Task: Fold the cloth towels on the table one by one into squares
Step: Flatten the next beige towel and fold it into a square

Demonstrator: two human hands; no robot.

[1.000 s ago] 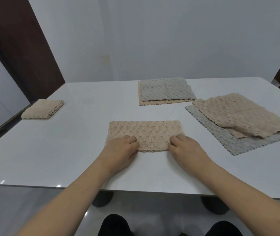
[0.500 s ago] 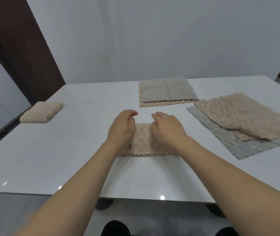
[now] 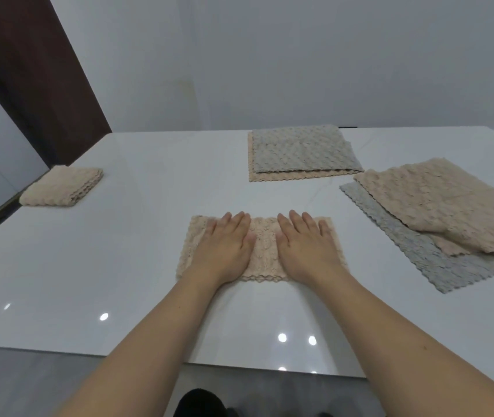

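Near the front edge of the table (image 3: 149,266), abt midway along it, we've got a beige towel (image 3: 265,254) lying as a folded strip, long side running left-right. Our left hand (image 3: 224,248) and right hand (image 3: 306,245) both lie flat on top of it, palms down, fingers straight and close together, holding nothing, just pressing the cloth down. A bare band of towel shows btwn the two hands.

Progress, as we judge it: one beige folded towel (image 3: 63,188) sits by the left edge, compact and square-ish, so that one looks done. The strip under our hands is part-way; it's w/o its last fold, prob. one end over the other to make a square.

Left to do: a grey-on-beige stack (image 3: 297,152) toward the far edge, looks half-folded at most, and a loose beige-over-grey pile (image 3: 438,218) by the right edge, rumpled and open. Can't tell exactly how many towels are in each, at least two apiece. So roughly one finished, one in hand, several untouched; we're early on.
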